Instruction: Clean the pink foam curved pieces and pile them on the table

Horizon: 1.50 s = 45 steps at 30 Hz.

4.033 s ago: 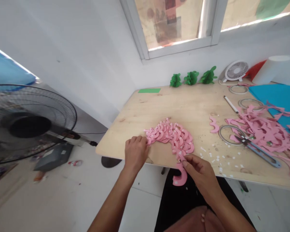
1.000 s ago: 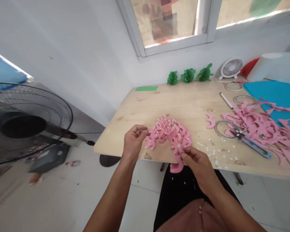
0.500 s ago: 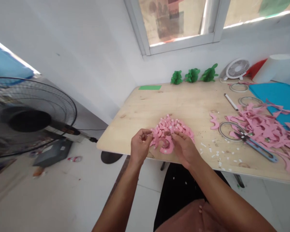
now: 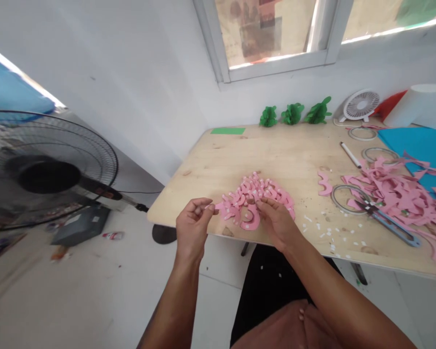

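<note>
Between my hands is a bunched, layered pink paper cut-out [image 4: 252, 220] with wavy, curved edges and small white squares on it. My left hand [image 4: 194, 223] pinches its left end, thumb against forefinger, just over the front edge of the table. At the right side of the bunch, my right hand [image 4: 276, 218] is closed in a pinch on the pink paper. Its fingertips partly cover the paper there. The far part of the bunch rests on the wooden table [image 4: 269, 150].
Pink scraps [image 4: 396, 189], scissors [image 4: 388, 223], tape rings [image 4: 350, 198] and a marker [image 4: 350, 155] lie to the right, near blue sheets [image 4: 421, 145]. Green paper shapes [image 4: 292, 114] and a small white fan [image 4: 361, 105] stand along the wall. A large floor fan [image 4: 47, 174] is at left.
My left hand has moved left and slightly down, drawing the left end of the pink paper cut-out out toward the left. My right hand stays nearly in place. The view has shifted slightly.
</note>
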{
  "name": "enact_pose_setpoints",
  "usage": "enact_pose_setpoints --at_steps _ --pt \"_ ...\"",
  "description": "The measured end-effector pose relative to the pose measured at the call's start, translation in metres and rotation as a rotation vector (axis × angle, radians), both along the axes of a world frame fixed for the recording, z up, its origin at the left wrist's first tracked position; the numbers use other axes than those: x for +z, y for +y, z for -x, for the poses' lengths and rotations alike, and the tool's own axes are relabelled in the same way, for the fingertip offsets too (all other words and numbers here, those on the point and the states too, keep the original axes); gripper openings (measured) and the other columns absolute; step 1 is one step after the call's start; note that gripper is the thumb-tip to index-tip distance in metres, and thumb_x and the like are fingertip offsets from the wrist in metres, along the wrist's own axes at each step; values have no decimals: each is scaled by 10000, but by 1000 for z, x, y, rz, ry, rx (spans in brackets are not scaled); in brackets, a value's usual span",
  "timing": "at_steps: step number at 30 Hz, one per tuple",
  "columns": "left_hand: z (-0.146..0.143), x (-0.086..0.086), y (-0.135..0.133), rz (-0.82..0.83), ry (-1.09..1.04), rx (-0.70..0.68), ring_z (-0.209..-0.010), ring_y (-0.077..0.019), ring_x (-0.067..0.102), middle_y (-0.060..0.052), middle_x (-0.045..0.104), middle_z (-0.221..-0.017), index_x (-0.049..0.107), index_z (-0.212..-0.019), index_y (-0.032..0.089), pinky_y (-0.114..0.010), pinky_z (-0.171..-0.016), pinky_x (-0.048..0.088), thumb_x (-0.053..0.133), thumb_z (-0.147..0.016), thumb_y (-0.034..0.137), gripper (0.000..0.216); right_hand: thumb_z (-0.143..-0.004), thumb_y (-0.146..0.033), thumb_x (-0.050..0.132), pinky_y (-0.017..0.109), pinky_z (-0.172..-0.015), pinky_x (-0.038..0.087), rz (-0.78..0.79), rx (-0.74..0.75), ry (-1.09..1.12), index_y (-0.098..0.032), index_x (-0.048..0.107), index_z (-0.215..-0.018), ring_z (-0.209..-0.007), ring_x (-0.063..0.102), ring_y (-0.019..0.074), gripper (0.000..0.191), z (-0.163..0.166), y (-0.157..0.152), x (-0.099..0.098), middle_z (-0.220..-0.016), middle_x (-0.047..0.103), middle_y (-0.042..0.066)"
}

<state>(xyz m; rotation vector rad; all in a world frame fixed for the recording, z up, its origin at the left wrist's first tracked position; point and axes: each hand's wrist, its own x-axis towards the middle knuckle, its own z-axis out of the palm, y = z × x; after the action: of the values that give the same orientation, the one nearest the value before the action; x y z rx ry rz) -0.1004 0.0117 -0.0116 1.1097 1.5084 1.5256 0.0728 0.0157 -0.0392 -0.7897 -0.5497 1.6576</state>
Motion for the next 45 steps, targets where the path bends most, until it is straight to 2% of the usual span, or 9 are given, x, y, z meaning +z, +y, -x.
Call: enact_pose_setpoints --at_steps 4,8,18,20,24,28,37,41,45 --pt "0 11 -12 40 0 -108 -618 -123 615 29 612 -634 624 -825 163 -253 -667 484 711 -651 231 206 -694 -272 721 271 -713 434 -24 51 7 -183 698 -794 -731 578 131 136 -13 -11 16 -848 692 26" --pt "-9 20 -22 93 29 -270 -643 -119 613 16 626 -674 635 -874 173 -232 -644 476 701 -695 246 204 -727 -261 704 261 -679 437 -33 158 -71 -185 686 -774 -691 585 122 91 -30 -29 29 -804 694 14" --pt "-33 26 -30 215 201 -761 -642 -139 596 -8 615 -702 625 -964 174 -256 -605 462 630 -770 258 212 -754 -300 694 240 -666 441 -24 177 -289 -188 677 -809 -691 585 117 127 -50 -62 16 -748 670 -6" --pt "-37 26 -33 193 253 -762 -633 -140 590 -10 617 -698 633 -909 170 -260 -599 460 605 -785 256 154 -759 -300 685 232 -653 437 -46 146 -367 -189 674 -814 -681 571 112 124 -52 -65 17 -750 655 -13" --pt "-54 26 -47 37 450 -601 -686 -143 590 -6 636 -710 649 -816 180 -275 -684 464 586 -791 211 75 -795 -307 630 252 -676 447 -107 123 -537 -187 660 -827 -733 583 139 127 -55 -71 17 -798 652 3" --pt "-69 25 -60 -34 572 -467 -733 -155 603 -7 657 -765 660 -969 203 -292 -737 458 582 -789 196 196 -832 -321 566 282 -703 463 -168 92 -689 -195 659 -825 -790 605 183 157 -56 -76 16 -775 652 19" --pt "-75 8 -46 313 -66 -631 -528 -103 528 34 534 -572 652 -934 156 -220 -523 423 670 -724 315 264 -850 -346 546 279 -682 475 -187 92 -810 -212 679 -911 -776 618 190 198 -59 -86 17 -825 676 30" --pt "-77 8 -44 365 -200 -660 -512 -86 511 22 571 -575 639 -756 142 -209 -512 407 713 -675 302 194 -866 -358 533 275 -711 468 -180 127 -752 -214 680 -885 -798 605 185 206 -64 -86 15 -823 669 21" --pt "-78 8 -44 396 -243 -656 -490 -72 495 21 585 -586 633 -733 144 -202 -500 393 722 -662 279 177 -905 -410 454 292 -711 457 -134 104 -708 -204 698 -808 -782 590 196 334 -70 -84 11 -735 645 22"
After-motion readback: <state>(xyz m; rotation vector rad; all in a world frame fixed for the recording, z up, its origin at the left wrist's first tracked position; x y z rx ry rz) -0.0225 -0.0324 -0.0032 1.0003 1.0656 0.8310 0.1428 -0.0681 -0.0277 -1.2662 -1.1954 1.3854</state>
